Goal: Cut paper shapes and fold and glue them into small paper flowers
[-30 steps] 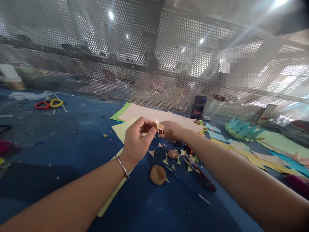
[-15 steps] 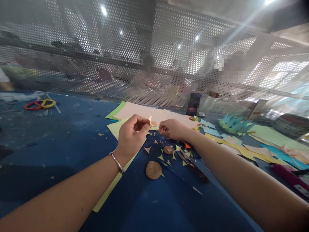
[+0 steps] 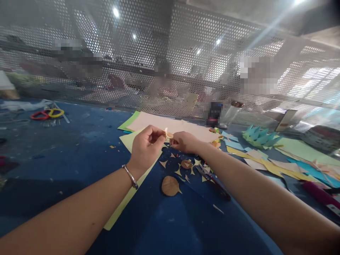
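My left hand [image 3: 147,147] pinches a small curled piece of cream and tan paper [image 3: 169,135] between thumb and fingertips. Right beside it, my right hand [image 3: 186,142] is closed with its fingers curled at the paper's edge; whatever they grip is hidden. Below both hands lie pointed paper scraps [image 3: 164,164], a small tan disc [image 3: 186,164] and a larger round tan piece [image 3: 170,186]. Scissors with dark handles [image 3: 216,184] rest under my right forearm, near a thin blue stick with a pale tip [image 3: 218,209].
Pale pink sheets [image 3: 159,122] and a yellow-green sheet [image 3: 124,205] lie on the blue table [image 3: 87,145]. Red and yellow-handled scissors [image 3: 47,114] are at left. At right are a teal paper flower [image 3: 260,136], paper strips [image 3: 268,166] and a magenta tool [image 3: 320,196]. Perforated metal [image 3: 132,81] stands behind.
My right hand has moved slightly left, closer to the paper piece in my left hand. My left hand keeps its pinch. The view has shifted a little.
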